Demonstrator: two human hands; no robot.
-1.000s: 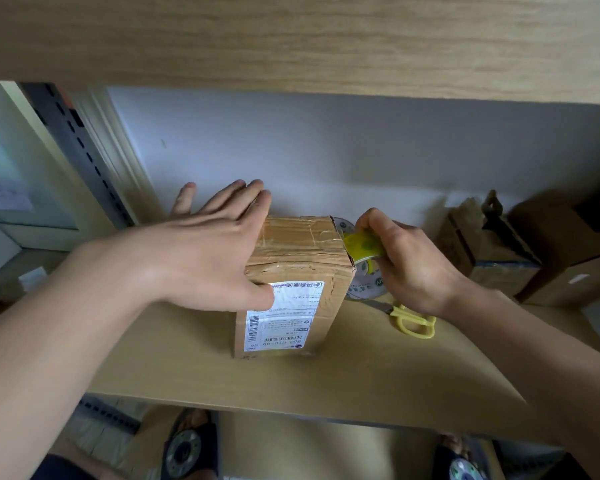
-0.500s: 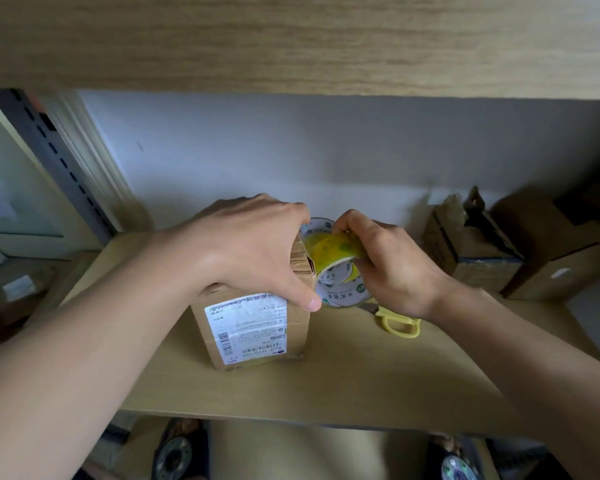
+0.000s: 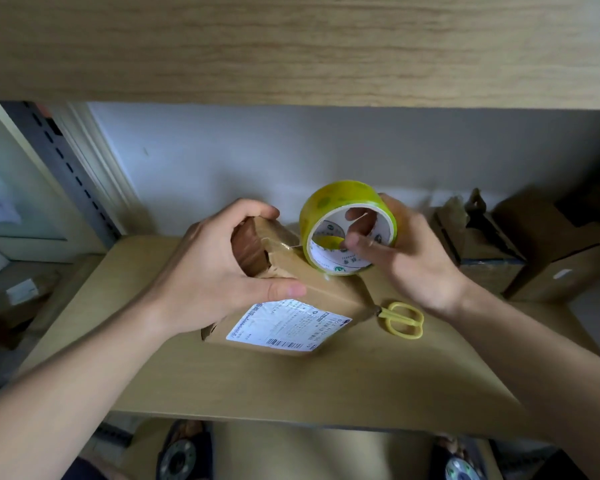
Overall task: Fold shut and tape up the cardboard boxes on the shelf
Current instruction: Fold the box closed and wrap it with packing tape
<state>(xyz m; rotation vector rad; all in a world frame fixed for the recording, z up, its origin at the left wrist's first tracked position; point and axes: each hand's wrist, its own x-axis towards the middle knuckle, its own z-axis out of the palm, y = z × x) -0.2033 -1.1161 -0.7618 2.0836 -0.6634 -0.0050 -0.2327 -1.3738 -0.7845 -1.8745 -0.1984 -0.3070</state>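
Our left hand curls its fingers around the box end; our right hand fingers hook through the tape roll, scissors just below.

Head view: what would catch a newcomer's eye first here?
The yellow tape roll held up mid-frame by the right hand, fingers through its core. Just left, the left hand grips a tilted cardboard box with a white shipping label. Yellow scissors lie on the shelf to its right.

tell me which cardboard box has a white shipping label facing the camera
The box gripped by the left hand, the labelled box; the two boxes at right show none.
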